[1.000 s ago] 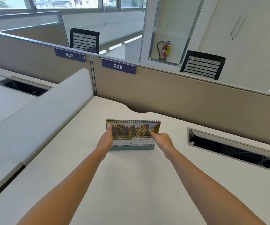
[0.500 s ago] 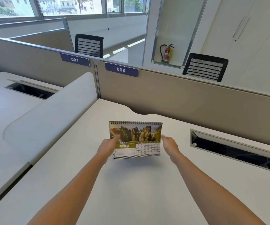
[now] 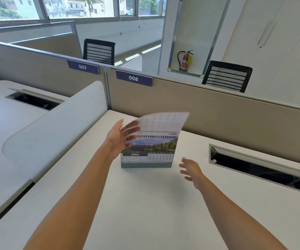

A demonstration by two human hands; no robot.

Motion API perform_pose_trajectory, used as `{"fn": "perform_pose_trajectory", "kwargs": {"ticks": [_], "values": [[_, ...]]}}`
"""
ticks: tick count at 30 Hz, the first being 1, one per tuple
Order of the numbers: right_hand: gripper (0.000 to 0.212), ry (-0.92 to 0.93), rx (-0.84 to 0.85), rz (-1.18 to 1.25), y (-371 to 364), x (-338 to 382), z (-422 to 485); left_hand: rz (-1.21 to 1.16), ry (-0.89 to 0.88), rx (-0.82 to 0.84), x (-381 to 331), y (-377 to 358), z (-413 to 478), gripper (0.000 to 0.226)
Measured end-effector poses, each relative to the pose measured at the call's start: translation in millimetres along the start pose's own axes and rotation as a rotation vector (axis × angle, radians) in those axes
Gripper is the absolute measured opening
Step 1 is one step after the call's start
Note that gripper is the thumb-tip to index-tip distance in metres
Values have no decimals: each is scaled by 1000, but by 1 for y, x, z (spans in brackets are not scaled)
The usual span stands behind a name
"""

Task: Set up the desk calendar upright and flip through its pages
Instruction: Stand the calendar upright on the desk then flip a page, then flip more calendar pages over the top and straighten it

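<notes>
The spiral-bound desk calendar (image 3: 148,156) stands upright on the white desk (image 3: 145,204), showing an April page with a lake and mountain photo. One page (image 3: 161,122) is blurred and swung up above the spiral binding, its back grid facing me. My left hand (image 3: 120,138) is at the calendar's left top corner, fingers spread against that lifted page; whether it pinches the page I cannot tell. My right hand (image 3: 190,169) hovers open just right of the calendar's base, not touching it.
A beige partition (image 3: 217,112) with labels 007 and 008 runs behind the desk. An open cable tray (image 3: 261,165) is set into the desk at the right. A white curved divider (image 3: 59,123) rises at the left. Two black chairs stand beyond the partition.
The calendar went from held in the air at March to standing on the desk at April. The March page has swung upward. My right hand has let go and moved right.
</notes>
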State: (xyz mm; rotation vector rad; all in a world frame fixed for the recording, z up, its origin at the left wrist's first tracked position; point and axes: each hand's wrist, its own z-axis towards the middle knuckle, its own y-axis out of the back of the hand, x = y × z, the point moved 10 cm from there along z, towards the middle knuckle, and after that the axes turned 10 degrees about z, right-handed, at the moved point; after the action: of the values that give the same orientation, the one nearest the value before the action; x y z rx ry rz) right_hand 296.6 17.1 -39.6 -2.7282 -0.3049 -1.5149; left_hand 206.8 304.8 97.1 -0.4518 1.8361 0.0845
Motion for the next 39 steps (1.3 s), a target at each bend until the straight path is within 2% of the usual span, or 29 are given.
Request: {"fn": "perform_pose_trajectory", "kwargs": {"ticks": [2,4,11,16,18,21,23,26,31,39], "values": [[34,30,16,-43,-9,1,1,-39,-21,-36,-4,0,8,78],[42,71,36,-90,-19,3,2,-5,-32,-104,-4,3,14,86],[61,295,18,-174,-45,20,-4,402,-1,-366,9,23,18,80],[65,334,-6,-121,-52,16,-7,655,-31,-430,26,29,14,72],[62,327,-3,-101,-53,12,-6,593,-27,-464,36,36,15,69],[60,303,-1,-90,-53,6,-4,314,64,-522,69,47,12,74],[60,284,-1,-85,-52,2,-2,235,129,-530,93,50,8,72],[61,262,1,-88,-52,-2,0,274,201,-488,121,53,7,72],[67,251,5,-109,-52,-4,3,387,153,-316,135,41,10,63],[65,310,29,-111,-56,3,0,471,158,-284,139,30,4,66]]}}
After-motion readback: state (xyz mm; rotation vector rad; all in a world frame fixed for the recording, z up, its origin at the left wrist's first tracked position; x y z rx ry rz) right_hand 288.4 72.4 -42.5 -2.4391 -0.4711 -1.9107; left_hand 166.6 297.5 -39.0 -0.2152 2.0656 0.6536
